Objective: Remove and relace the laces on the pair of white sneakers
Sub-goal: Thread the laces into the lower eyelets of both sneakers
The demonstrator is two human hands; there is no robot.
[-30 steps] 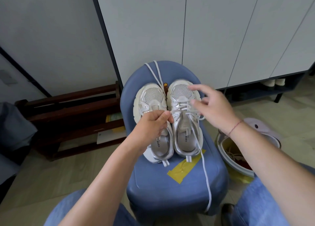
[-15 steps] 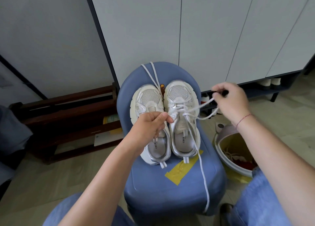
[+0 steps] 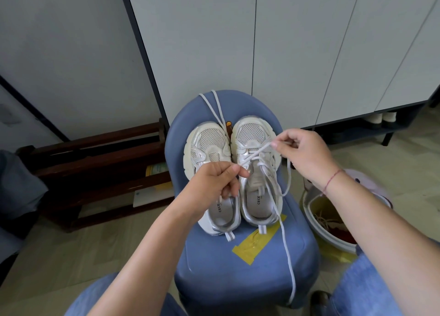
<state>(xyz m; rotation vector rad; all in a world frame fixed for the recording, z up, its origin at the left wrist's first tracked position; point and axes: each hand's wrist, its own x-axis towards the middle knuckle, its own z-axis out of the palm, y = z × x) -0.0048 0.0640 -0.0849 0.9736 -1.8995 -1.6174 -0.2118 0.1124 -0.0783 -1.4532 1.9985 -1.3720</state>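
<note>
Both hands (image 3: 212, 182) (image 3: 304, 153) pinch lace (image 3: 256, 152) taut across right sneaker (image 3: 258, 172).

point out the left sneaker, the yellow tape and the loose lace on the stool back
left sneaker (image 3: 209, 139): head view, on its mesh toe.
yellow tape (image 3: 258, 243): head view, middle of the strip on the stool seat.
loose lace (image 3: 217, 108): head view, on one strand lying over the stool back.

Two white sneakers (image 3: 233, 172) on blue stool (image 3: 250, 268), both hands pinching lace (image 3: 256, 152)
</note>
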